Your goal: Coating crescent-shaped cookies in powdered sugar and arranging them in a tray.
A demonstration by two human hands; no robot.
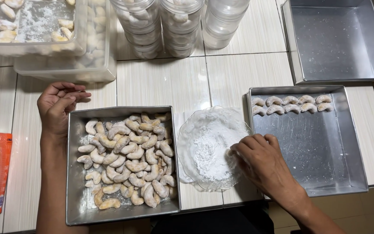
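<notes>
R hand (262, 162) fingertips curled into powdered sugar on glass plate (191, 130), grip contents unclear, L hand (59, 104) loosely curled, empty, at far-left corner of cookie tray (72, 173) left of plate.

This looks like a home kitchen given over to baking: a pale tiled tabletop (161, 82) carries square metal baking pans (338, 39), a pan heaped with crescent cookies (126, 160), a glass dish of powdered sugar (211, 147), and clear plastic jars (178, 26) and tubs (66, 65) filled with finished cookies.
</notes>
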